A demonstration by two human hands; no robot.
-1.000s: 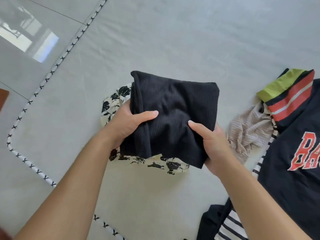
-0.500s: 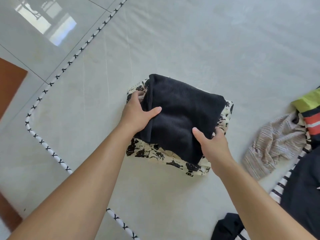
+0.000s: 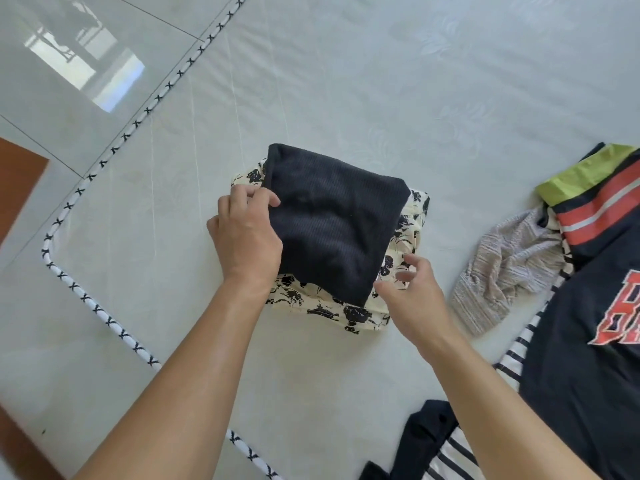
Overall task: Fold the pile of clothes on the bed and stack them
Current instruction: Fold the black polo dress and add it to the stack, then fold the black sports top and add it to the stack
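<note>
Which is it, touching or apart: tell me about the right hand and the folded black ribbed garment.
Apart. The head view shows the right hand hovering, fingers loose, beside the folded black ribbed garment, with cream printed fabric visible between them.

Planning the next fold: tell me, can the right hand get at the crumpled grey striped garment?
Probably yes: the right hand is open, holding nothing, and the grey striped garment lies uncovered just to its right with bare mattress between.

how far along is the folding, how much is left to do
Done: a folded black top sits on a folded cream floral piece, a stack of two. In hand: the left hand touches the black top's edge; the right hand hovers open at its corner. Left: a grey striped garment, a black lettered shirt and striped clothes lie unfolded.
</note>
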